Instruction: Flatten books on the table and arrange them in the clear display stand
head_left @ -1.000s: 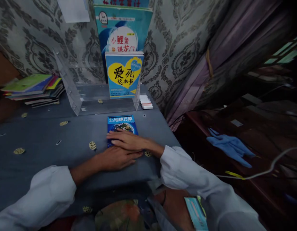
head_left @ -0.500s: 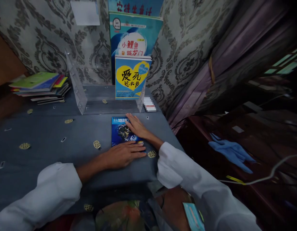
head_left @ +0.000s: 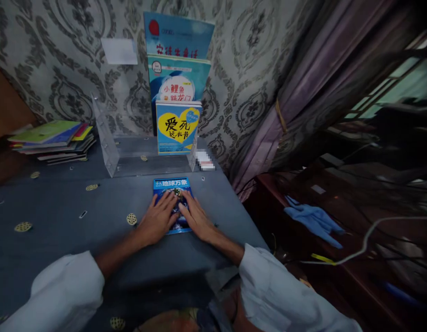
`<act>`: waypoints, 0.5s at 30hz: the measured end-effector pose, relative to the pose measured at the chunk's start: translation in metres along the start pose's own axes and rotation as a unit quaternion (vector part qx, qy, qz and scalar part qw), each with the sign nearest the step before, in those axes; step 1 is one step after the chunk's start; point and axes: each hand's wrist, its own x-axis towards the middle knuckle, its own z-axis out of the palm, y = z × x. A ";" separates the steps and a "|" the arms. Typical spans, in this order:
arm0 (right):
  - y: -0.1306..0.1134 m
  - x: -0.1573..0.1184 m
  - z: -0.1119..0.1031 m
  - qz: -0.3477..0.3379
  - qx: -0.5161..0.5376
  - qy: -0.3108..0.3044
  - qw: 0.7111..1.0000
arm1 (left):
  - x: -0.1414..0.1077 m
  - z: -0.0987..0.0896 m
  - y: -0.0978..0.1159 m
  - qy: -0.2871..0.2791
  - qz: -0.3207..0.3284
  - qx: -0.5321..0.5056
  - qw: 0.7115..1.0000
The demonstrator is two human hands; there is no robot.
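A small blue book lies face up on the grey tablecloth, in front of a clear rack. My left hand rests flat on its left part, fingers spread and pointing up the cover. On the right part lies my right hand, its fingers stretched out and slightly apart. The two hands almost meet over the middle of the cover, hiding much of the picture. Upright in the rack's right side stands a book with a yellow heart, with taller blue-green books behind it.
A stack of books sits at the back left of the table. Patterned wallpaper and a tied purple curtain are behind. To the right, a dark red surface holds a blue cloth and a pale cable.
My left hand has moved from the book's lower edge up onto its left part. My right hand has shifted down the cover, and the title now shows. The view has tilted up.
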 end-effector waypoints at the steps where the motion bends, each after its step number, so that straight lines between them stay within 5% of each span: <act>1: 0.002 0.001 0.000 0.002 0.000 0.001 1.000 | 0.001 0.003 -0.008 0.011 -0.044 0.011 0.999; 4: 0.006 0.004 0.000 -0.001 -0.013 0.007 1.000 | 0.008 0.007 -0.026 0.036 -0.144 0.014 0.989; 9: 0.002 0.004 0.002 -0.010 -0.052 0.006 0.999 | 0.023 0.005 -0.037 0.096 -0.168 -0.179 0.965; 12: -0.002 0.001 0.002 -0.017 -0.068 0.007 0.998 | 0.034 -0.006 -0.041 0.137 -0.254 -0.363 0.886; 15: -0.005 -0.001 0.002 -0.023 -0.079 0.007 0.997 | 0.042 -0.018 -0.041 0.156 -0.350 -0.536 0.752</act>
